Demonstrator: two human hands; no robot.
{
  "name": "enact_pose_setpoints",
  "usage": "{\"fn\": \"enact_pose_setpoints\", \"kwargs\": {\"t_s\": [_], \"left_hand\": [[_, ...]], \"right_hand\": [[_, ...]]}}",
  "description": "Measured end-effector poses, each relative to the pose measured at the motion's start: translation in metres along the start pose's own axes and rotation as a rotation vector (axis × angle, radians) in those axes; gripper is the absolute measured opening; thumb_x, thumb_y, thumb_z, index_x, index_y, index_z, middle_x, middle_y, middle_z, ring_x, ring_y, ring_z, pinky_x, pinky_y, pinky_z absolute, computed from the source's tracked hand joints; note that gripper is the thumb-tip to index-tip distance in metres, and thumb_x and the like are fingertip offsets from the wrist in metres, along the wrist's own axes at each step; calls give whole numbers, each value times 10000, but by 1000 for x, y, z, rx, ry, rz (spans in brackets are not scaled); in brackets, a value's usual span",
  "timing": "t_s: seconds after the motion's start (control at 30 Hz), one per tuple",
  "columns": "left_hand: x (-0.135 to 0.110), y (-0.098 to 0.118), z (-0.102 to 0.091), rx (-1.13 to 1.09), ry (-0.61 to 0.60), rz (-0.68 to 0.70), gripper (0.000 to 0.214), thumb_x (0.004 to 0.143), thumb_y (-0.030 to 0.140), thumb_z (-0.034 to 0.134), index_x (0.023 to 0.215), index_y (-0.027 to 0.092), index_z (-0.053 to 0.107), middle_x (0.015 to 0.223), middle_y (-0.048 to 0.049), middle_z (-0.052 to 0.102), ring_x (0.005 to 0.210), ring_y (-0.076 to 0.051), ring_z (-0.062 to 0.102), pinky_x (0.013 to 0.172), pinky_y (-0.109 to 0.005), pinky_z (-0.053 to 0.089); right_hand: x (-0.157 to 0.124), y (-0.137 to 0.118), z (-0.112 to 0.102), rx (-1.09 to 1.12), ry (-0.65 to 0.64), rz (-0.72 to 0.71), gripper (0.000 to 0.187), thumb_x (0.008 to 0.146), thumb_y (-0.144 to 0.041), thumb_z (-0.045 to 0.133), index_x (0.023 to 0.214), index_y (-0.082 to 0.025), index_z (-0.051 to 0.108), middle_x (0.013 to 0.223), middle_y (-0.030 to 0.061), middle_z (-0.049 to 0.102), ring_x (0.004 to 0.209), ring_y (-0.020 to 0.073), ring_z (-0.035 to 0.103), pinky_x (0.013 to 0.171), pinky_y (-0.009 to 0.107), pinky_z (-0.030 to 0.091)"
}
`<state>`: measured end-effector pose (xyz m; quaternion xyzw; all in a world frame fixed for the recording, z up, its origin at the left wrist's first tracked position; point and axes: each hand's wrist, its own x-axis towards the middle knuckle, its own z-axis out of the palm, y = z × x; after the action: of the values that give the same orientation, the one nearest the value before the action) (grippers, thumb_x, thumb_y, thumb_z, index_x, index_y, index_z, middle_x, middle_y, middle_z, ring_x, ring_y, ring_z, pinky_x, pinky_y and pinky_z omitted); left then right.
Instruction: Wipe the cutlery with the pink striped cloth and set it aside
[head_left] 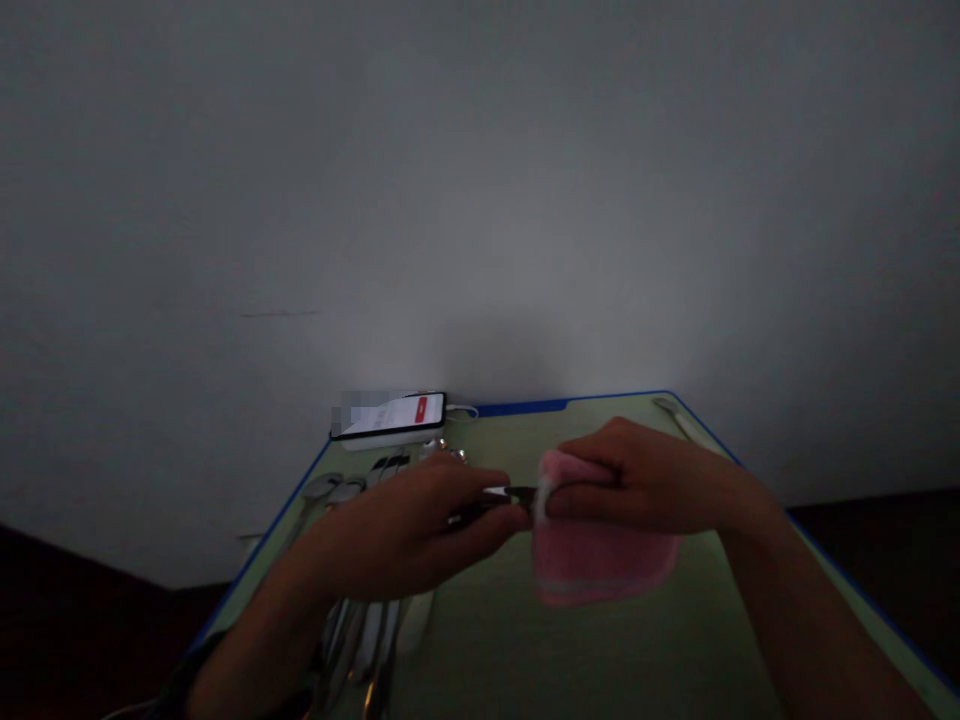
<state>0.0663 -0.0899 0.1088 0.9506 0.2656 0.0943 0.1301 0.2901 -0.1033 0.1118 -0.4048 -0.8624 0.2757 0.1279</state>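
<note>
My left hand [409, 525] is closed around a thin metal utensil [504, 495], whose shiny end pokes out toward the right. My right hand [637, 478] is closed on a pink cloth [600, 560], pinching it around the tip of the utensil. The rest of the cloth hangs down over the pale green table [585, 650]. The two hands meet above the middle of the table. The light is dim and I cannot tell what kind of utensil it is.
Several metal spoons and other cutlery [360, 640] lie in a row on the table's left side, partly under my left arm. A lit phone [390, 415] with a cable lies at the far edge. One spoon [675, 415] rests at the far right corner. A white wall stands behind.
</note>
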Motion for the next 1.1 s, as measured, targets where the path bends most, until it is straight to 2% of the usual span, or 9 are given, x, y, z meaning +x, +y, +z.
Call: {"fn": "enact_pose_setpoints", "kwargs": {"t_s": [0.27, 0.57, 0.87, 0.97, 1.1], "left_hand": [[4, -1, 5, -17, -7, 7, 352, 904, 383, 328, 759, 170, 568, 603, 15, 550, 561, -99, 502, 569, -206, 390], [3, -1, 4, 31, 43, -53, 353, 890, 397, 349, 787, 168, 597, 603, 9, 563, 562, -108, 510, 554, -213, 386], [5, -3, 5, -7, 41, -78, 332, 892, 388, 357, 777, 161, 571, 598, 19, 541, 533, -97, 484, 535, -216, 361], [2, -5, 2, -43, 77, -112, 271, 882, 380, 395, 782, 173, 538, 619, 27, 527, 556, -98, 479, 537, -216, 362], [-3, -8, -1, -162, 173, -136, 153, 866, 332, 450, 890, 196, 516, 703, 29, 544, 608, -95, 498, 554, -203, 392]], "right_hand": [[2, -1, 4, -53, 13, -53, 329, 833, -440, 446, 659, -163, 475, 521, -64, 412, 476, 42, 366, 450, 177, 246], [3, 0, 4, -40, 42, -78, 333, 845, -446, 430, 671, -165, 467, 525, -66, 410, 476, 40, 350, 444, 177, 235], [3, 0, 4, -20, 48, -81, 326, 845, -444, 431, 693, -160, 481, 538, -64, 413, 488, 45, 351, 449, 179, 235], [3, -1, 3, -17, 48, -74, 331, 850, -453, 416, 706, -163, 485, 538, -65, 416, 487, 46, 351, 447, 176, 239], [3, -1, 3, -31, 52, -79, 313, 855, -436, 414, 708, -167, 475, 545, -63, 423, 491, 48, 360, 455, 177, 249]]}}
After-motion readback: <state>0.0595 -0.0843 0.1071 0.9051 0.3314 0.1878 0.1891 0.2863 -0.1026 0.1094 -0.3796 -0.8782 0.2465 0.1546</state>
